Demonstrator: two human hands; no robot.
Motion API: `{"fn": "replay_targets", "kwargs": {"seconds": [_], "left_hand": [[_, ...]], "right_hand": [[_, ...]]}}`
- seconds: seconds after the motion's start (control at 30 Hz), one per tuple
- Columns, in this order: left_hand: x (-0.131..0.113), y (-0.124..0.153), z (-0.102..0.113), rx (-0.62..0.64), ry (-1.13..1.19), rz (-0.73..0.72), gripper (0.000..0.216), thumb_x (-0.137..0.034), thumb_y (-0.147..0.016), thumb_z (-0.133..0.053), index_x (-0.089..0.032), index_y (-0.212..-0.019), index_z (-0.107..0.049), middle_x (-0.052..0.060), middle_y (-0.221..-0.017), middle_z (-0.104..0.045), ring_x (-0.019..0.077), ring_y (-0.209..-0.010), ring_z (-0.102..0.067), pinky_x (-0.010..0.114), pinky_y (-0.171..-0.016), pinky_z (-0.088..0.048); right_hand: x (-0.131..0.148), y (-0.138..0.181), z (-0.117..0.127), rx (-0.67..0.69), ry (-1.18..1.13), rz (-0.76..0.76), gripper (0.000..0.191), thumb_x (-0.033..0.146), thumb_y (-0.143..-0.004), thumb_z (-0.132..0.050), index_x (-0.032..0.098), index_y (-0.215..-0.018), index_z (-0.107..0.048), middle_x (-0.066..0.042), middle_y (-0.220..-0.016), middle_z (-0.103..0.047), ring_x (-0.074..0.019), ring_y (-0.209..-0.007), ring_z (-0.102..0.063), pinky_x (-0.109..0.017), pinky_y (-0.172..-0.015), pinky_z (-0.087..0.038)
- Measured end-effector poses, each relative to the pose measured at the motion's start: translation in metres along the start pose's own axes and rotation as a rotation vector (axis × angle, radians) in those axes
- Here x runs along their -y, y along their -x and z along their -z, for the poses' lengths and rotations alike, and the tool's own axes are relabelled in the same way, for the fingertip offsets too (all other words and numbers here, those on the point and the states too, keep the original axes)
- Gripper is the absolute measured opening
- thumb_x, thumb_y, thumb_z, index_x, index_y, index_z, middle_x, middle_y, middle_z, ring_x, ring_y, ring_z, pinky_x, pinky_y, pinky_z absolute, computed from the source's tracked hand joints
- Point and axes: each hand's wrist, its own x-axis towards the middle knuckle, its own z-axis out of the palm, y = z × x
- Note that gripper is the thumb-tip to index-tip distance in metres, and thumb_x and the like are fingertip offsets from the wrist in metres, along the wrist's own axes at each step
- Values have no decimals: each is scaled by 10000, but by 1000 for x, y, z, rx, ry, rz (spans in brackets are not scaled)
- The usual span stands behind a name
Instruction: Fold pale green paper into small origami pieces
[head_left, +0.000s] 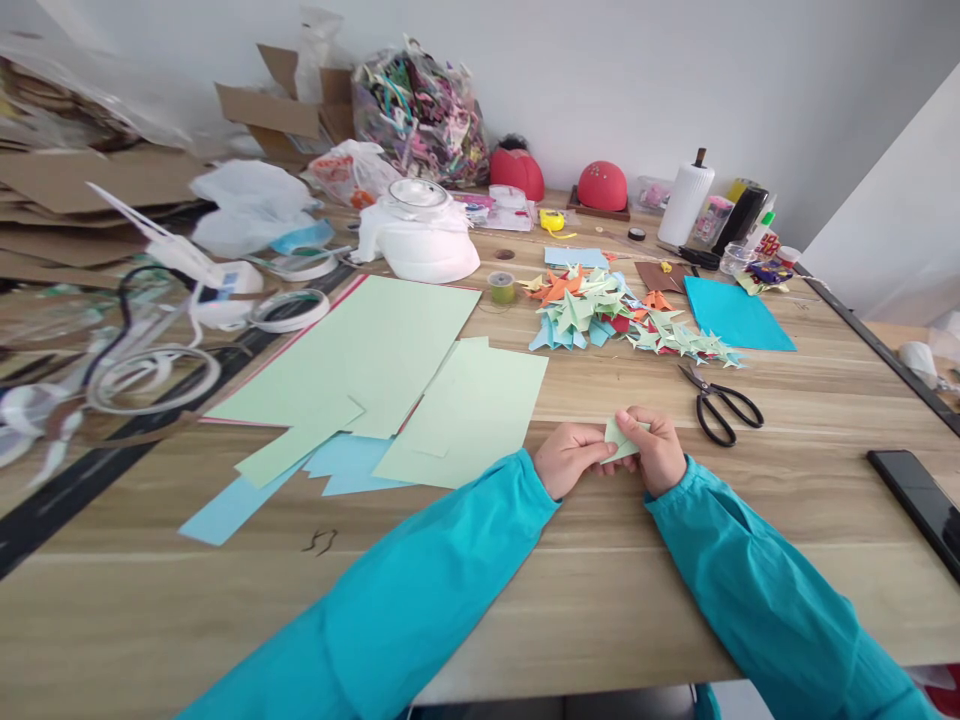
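Between my two hands is a small folded piece of pale green paper [619, 440]. My left hand [568, 457] pinches its left edge, and my right hand [657, 447] grips its upper right side with the thumb on top. Part of the paper is covered by my fingers. Black-handled scissors [721, 405] lie just beyond my right hand. To the left, large pale green sheets [480, 400] rest partly over light blue sheets [352, 458]. Farther back sits a pile of folded paper stars [585, 305] in green, orange and blue.
A phone [919, 505] lies at the right edge. Bright blue paper [739, 312] is behind the scissors. Ribbon rolls [289, 310] and a white glue gun [217, 280] crowd the left. Pincushions [602, 187], a yellow tape measure [552, 220] and bags stand along the wall.
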Motion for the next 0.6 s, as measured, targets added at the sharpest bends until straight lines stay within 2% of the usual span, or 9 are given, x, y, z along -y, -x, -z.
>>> {"fn": "replay_targets", "kwargs": {"seconds": [0.27, 0.6], "left_hand": [[0, 1, -2, -17, -9, -44, 238, -274, -738, -502, -114, -672, -665, 33, -624, -600, 107, -550, -500, 226, -537, -403], [-2, 1, 0, -6, 12, -13, 184, -203, -678, -460, -127, -654, -626, 15, -603, -592, 103, -542, -506, 221, -539, -399]], "right_hand": [[-1, -1, 0, -29, -25, 2, 422, 490, -748, -604, 164, -502, -496, 46, -329, -473, -54, -268, -384, -165, -268, -238], [-1, -1, -1, -93, -24, 24, 428, 509, -738, -606, 162, -511, -502, 39, -334, -474, -53, -269, -376, -169, -270, -232]]}}
